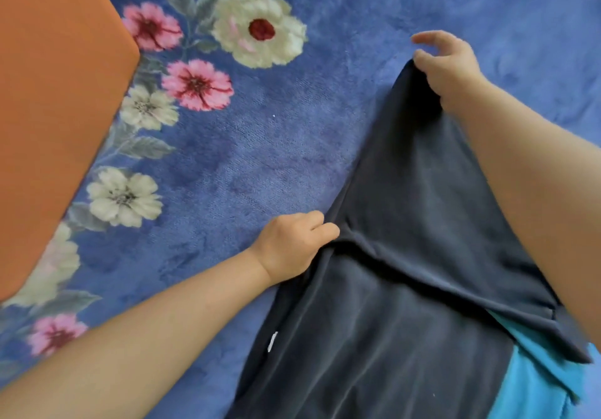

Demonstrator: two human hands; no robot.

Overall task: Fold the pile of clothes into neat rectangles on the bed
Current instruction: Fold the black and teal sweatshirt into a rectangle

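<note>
Dark navy garment lies on the bed's blue floral blanket, right of centre, long axis running from the near edge of view up & away twd the top right. R hand is at the far end, fingers pinching the far corner/edge of the cloth & lifting it off the blanket, index and another finger sticking out loose above. L hand is at the garment's left edge abt midway along, fingers curled into the cloth, gripping a bunched ridge there; exact finger placement under the fabric can't be made out. A crease runs from the L hand across to the right side, so the far half looks like a flap being raised w/ the L hand acting as the hinge pt. Judgement: fold in progress, next move prob brings the far end toward the body along the long axis; R hand is the one placed to carry it, L hand nearer to the body and holding the fold line. A turquoise cloth shows under the garment's right side, near corner. Orange fabric fills the top left, well apart from both hands.
</note>
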